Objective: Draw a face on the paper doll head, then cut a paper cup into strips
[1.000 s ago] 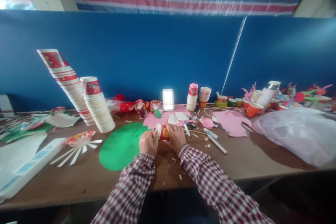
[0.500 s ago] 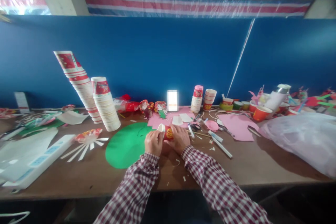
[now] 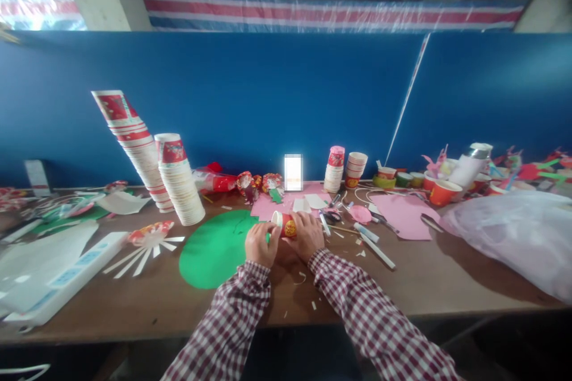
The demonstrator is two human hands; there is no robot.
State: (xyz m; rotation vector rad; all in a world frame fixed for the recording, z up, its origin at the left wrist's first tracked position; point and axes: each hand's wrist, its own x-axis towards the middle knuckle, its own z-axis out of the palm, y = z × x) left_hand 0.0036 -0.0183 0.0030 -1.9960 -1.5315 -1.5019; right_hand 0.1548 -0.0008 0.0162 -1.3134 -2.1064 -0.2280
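Observation:
A red paper cup (image 3: 290, 227) with a yellow print lies on its side between my hands, its white rim facing left. My right hand (image 3: 307, 234) is wrapped round the cup's body from the right. At the rim end, my left hand (image 3: 261, 243) has its fingers bent with the thumb up against the cup; whether they grip anything is too small to tell. A round green sheet (image 3: 214, 250) lies left of my left hand, and pink paper (image 3: 268, 208) is behind the cup.
Two tall cup stacks (image 3: 181, 181) stand at the back left. Scissors (image 3: 331, 216), a white glue stick (image 3: 367, 232) and pink paper (image 3: 406, 214) lie to the right. A clear plastic bag (image 3: 513, 238) is far right, a white power strip (image 3: 71, 277) on the left.
The cup has turned slightly, showing its yellow print more fully. My left hand has shifted a little to the left, its thumb now apart from the fingers. My right hand stays round the cup.

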